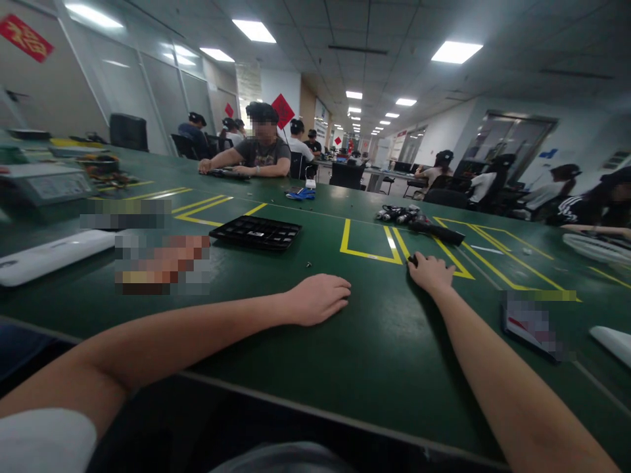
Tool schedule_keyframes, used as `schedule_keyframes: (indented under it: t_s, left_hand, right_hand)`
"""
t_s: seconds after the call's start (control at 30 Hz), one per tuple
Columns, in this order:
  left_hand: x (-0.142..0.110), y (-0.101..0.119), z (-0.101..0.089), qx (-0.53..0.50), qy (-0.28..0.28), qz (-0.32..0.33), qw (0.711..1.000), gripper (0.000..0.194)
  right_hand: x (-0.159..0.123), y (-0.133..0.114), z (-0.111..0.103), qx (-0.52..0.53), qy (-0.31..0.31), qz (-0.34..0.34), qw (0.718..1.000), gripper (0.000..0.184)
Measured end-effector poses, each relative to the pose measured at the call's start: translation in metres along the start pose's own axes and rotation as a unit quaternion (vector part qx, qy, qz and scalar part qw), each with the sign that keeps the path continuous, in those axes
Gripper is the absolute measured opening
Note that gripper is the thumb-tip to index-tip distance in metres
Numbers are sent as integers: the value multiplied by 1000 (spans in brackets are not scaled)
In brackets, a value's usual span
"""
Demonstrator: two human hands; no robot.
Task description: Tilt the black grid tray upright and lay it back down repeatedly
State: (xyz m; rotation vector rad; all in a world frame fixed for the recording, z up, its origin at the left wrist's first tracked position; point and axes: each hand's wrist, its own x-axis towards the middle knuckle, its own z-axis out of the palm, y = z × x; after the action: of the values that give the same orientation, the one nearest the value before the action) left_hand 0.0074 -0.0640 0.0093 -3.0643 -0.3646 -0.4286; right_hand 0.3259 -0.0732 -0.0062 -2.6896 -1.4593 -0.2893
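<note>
My left hand [321, 299] lies palm down on the green table [305, 368], fingers stretched out and holding nothing. Just beyond it is a small screw-like piece [309, 264]. Farther right, my right hand [434, 272] reaches forward near the yellow tape lines, its fingers closed on a small black object [413, 260]; most of that object is hidden, so its kind cannot be told. A black ribbed plastic panel [256, 232] rests on the table to the far left of my left hand. Past my right hand are a bundle of black cables [399, 213] and a dark elongated piece [441, 231].
On the left are a long white casing [59, 255], a blurred orange item [167, 263] and a grey metal box [44, 182]. A blurred packet [530, 325] lies right of my right arm. Blue-handled items [300, 194] lie farther back. Across the table sits a person [261, 151].
</note>
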Motion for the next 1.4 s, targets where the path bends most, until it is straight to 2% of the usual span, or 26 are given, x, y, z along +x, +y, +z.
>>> schedule_keyframes:
  t_s: [0.1, 0.2, 0.3, 0.4, 0.47, 0.5, 0.53, 0.6, 0.63, 0.67, 0.7, 0.73, 0.77, 0.83, 0.9, 0.97, 1.03, 1.13, 1.27, 1.33, 1.4]
  left_hand:
    - [0, -25, -2, 101, 27, -80, 991, 31]
    - [-3, -46, -7, 146, -34, -173, 973, 25]
    - [-6, -54, -10, 142, -87, -201, 965, 25]
    - [-4, -59, -13, 105, -60, -200, 972, 24]
    - [-2, -69, -20, 7, 0, -238, 971, 21]
    - [-2, -77, -25, -68, 42, -282, 956, 20]
    - [-4, -87, -30, -152, 90, -335, 925, 20]
    - [-10, -110, -43, -306, 188, -440, 823, 19]
    - [-15, -122, -49, -353, 233, -469, 776, 18]
    - [-20, -133, -54, -370, 271, -492, 740, 16]
    - [-26, -143, -57, -357, 290, -517, 722, 13]
    - [-33, -151, -60, -318, 290, -542, 722, 13]
    - [-38, -157, -61, -253, 267, -567, 737, 15]
    - [-47, -165, -61, -85, 177, -599, 776, 30]
    - [-51, -168, -58, 45, 69, -604, 793, 48]
    - [-53, -169, -56, 87, -11, -607, 790, 59]
    - [-53, -169, -55, 85, -53, -607, 788, 60]
    - [-53, -167, -53, 96, -45, -596, 796, 55]
    - [-45, -151, -44, 82, 3, -567, 819, 52]
    - [-33, -135, -35, 45, 43, -532, 844, 47]
    - [-18, -116, -25, -3, 84, -482, 872, 41]
  right_hand:
    - [0, -4, -1, 2, 1, -3, 1000, 47]
    - [1, -4, -1, 7, -2, -4, 1000, 48]
    - [2, -2, 0, 10, -6, -6, 1000, 48]
    - [2, -1, -1, 9, -8, -8, 1000, 48]
    - [1, -2, -1, 6, -9, -9, 1000, 48]
    - [0, -3, -2, 4, -9, -9, 1000, 47]
    - [0, -3, -2, 2, -7, -9, 1000, 47]
    - [-1, -3, -3, 2, -3, -6, 1000, 46]
    - [0, -3, -3, 3, -2, -6, 1000, 46]
    - [0, -3, -3, 4, -3, -6, 1000, 46]
    - [0, -3, -3, 5, -4, -7, 1000, 46]
    - [0, -3, -3, 6, -5, -7, 1000, 46]
    - [0, -3, -2, 7, -6, -7, 1000, 46]
    - [0, -3, -2, 11, -4, -7, 1000, 46]
    - [-1, -3, -1, 16, 3, -5, 1000, 46]
    - [-1, -3, 1, 31, 20, 0, 999, 45]
    - [1, -1, 3, 59, 35, 27, 997, 45]
    - [10, 6, 8, 100, 22, 57, 993, 47]
    - [16, 1, 11, 187, 23, -23, 982, 46]
    - [10, -16, 11, 292, 23, -54, 955, 47]
    - [-2, -43, 8, 422, -1, -96, 901, 50]
